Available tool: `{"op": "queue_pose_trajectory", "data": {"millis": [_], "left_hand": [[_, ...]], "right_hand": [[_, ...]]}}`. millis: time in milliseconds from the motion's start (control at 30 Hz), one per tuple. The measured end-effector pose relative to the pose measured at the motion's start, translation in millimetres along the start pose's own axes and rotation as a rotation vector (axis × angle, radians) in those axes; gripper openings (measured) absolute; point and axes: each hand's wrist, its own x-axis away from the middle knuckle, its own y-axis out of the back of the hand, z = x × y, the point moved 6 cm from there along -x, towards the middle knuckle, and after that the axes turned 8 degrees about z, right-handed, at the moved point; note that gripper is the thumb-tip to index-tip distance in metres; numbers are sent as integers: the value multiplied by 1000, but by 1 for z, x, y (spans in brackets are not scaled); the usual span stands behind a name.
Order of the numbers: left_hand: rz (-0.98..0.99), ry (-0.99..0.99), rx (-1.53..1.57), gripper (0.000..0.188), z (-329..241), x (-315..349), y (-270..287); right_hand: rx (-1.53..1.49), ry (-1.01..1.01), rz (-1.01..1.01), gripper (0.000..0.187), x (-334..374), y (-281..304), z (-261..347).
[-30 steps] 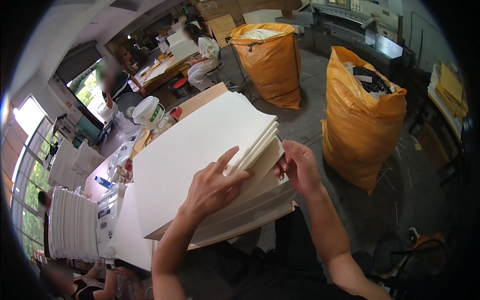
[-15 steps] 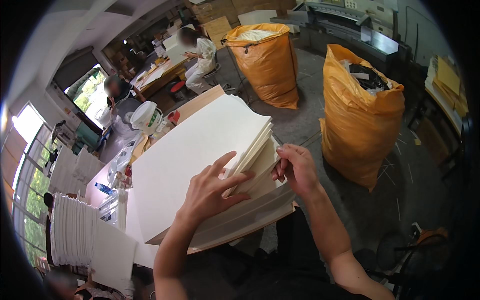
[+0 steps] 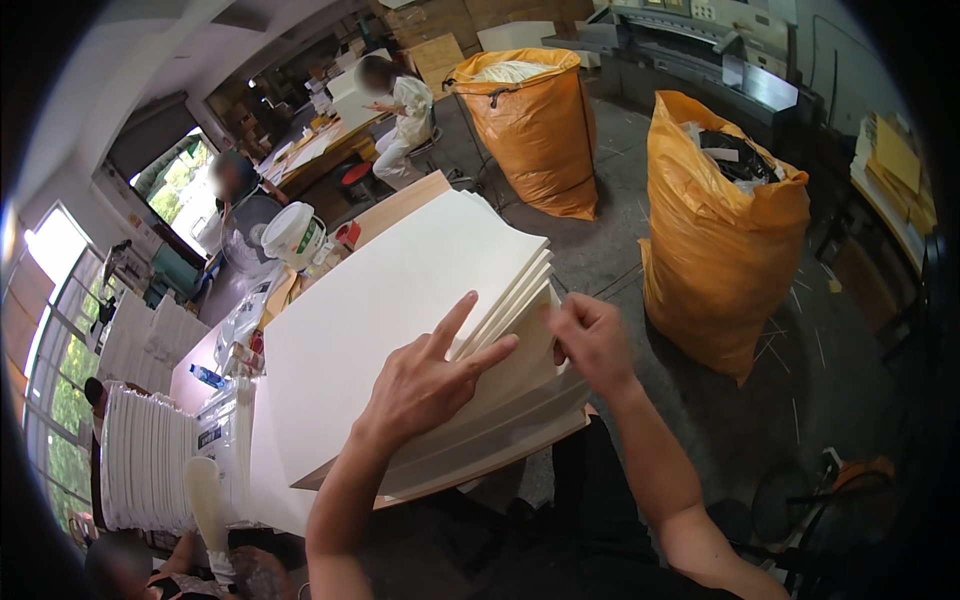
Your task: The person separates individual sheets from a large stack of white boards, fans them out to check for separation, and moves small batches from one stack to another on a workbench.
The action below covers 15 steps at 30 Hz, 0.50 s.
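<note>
A tall stack of large white sheets (image 3: 390,270) lies on the table in front of me, its upper sheets fanned into steps along the right edge. My left hand (image 3: 425,385) rests over that near right edge, index finger and thumb spread apart, the other fingers partly hidden. Under the fanned layers a lower white sheet (image 3: 525,340) is lifted at its corner. My right hand (image 3: 592,345) is curled closed at this corner, slightly blurred, fingertips pinching the sheet's edge.
Two large orange sacks (image 3: 530,140) stand on the floor beyond the table. A white bucket (image 3: 293,237), red tape roll (image 3: 348,235) and blue-capped bottle (image 3: 207,376) sit on the left. A bundle of white sheets (image 3: 150,455) stands at lower left. Other people (image 3: 405,115) sit nearby.
My right hand has curled tighter and shifted slightly at the sheet corner. My left index finger has straightened. At lower left, a co-worker's pale board has swung into a narrow edge-on view.
</note>
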Motion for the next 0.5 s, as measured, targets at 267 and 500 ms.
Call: {"op": "queue_pose_trajectory", "data": {"millis": [267, 500], "left_hand": [[-3, 2, 27, 51, -6, 0, 3], [-21, -37, 26, 50, -2, -1, 0]], "right_hand": [[-205, 1, 26, 35, -4, -2, 2], [-158, 3, -3, 36, 2, 5, 2]]}}
